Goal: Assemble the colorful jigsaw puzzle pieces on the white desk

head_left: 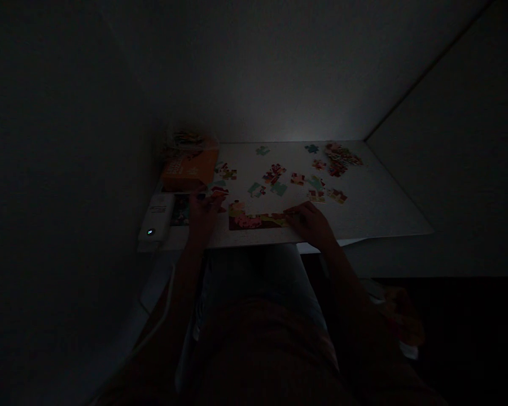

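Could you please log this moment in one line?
left hand: at puzzle pieces | right hand: at right end of joined strip | light: dim

Beyond the fingers of the left hand (pixel 202 216) lies an orange box (pixel 191 169); the right hand's (pixel 311 224) fingers touch a jigsaw strip (pixel 254 220).

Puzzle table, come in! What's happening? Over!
Left hand by red piece. Right hand at right end of joined strip. Orange box just beyond left hand.

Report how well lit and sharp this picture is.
Head view: very dark overall; faint glow on the back wall; small display shining; puzzle pieces recognisable, fine detail lost; left hand and right hand dim, their grip hard to read.
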